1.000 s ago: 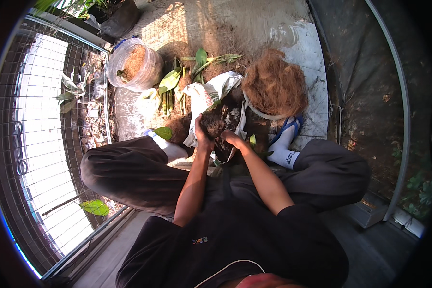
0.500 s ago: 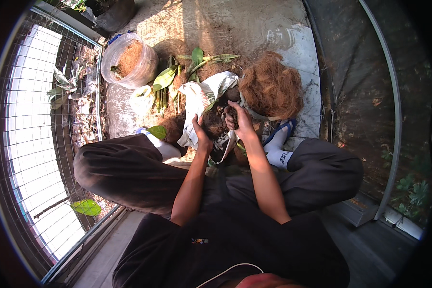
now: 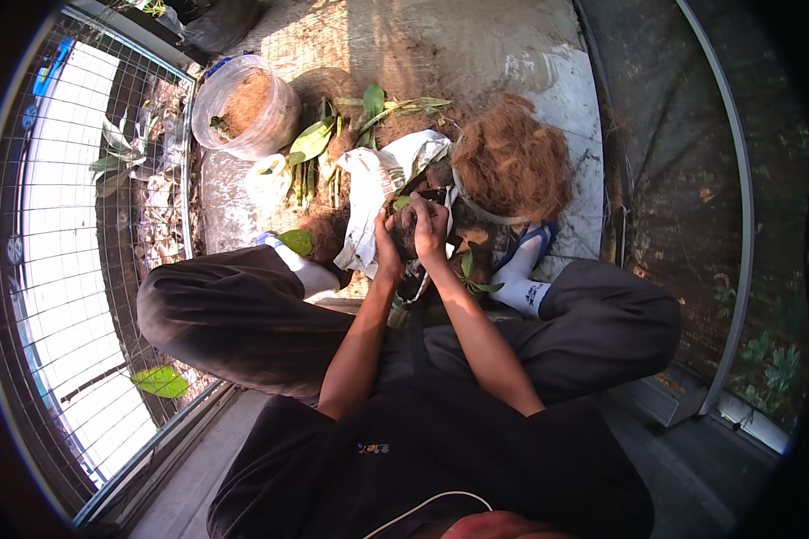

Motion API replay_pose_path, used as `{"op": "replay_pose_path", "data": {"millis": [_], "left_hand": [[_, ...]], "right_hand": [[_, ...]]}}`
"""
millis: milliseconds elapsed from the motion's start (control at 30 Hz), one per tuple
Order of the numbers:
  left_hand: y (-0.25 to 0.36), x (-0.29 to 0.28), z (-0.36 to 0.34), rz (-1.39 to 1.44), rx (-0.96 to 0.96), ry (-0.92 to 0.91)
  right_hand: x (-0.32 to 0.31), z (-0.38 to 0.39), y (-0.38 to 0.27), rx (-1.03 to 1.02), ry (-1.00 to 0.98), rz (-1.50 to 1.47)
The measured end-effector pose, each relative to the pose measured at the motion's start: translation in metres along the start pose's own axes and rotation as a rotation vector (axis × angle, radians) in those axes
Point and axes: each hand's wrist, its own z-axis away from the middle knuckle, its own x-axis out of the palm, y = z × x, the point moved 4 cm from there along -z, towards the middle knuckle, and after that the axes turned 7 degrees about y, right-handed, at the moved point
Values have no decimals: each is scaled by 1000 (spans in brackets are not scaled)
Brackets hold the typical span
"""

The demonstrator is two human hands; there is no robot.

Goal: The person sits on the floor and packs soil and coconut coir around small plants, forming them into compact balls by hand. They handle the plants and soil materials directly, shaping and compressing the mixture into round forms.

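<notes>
Between my knees lies a white sack [image 3: 365,235], its mouth spread over dark soil. My left hand [image 3: 387,248] rests along the sack's inner side, its visible fingers stretched out beside the dark soil [image 3: 404,235]; part of the hand is hidden. Close to its right, my right hand [image 3: 430,223] has its fingers curled downward over the sack's opening. What they hold, if anything, is hidden. A small green leaf [image 3: 401,203] shows by the right fingertips. Below the right hand, a leafy green sprig [image 3: 470,274] lies near my foot.
Brown coconut fibre [image 3: 512,157] heaps over a bowl at the right. A clear plastic tub [image 3: 283,117] with fibre stands far left, with long-leaved cuttings [image 3: 310,148] and a pale yellow bag [image 3: 268,180] nearby. Wire mesh [image 3: 81,242] bounds the left; a dark screen [image 3: 674,180] the right.
My right hand has moved left and a little nearer, toward my left hand; the dark clump it held is out of sight. More of the green sprig shows below it.
</notes>
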Motion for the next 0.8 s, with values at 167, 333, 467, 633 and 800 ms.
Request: {"op": "replay_pose_path", "data": {"millis": [167,333,467,633,800], "left_hand": [[-5,-1,0,26,-74,55],[-4,-3,2,-24,107,-68],[-9,-12,9,-89,251,-2],[-9,-5,10,218,-141,-98],[-4,6,17,186,-85,-50]], "right_hand": [[3,4,-5,-223,-49,249],[9,21,-32,-528,-143,538],[11,40,-43,-698,-172,691],[5,51,-38,-883,-203,916],[-6,65,-36,-1023,-261,998]]}}
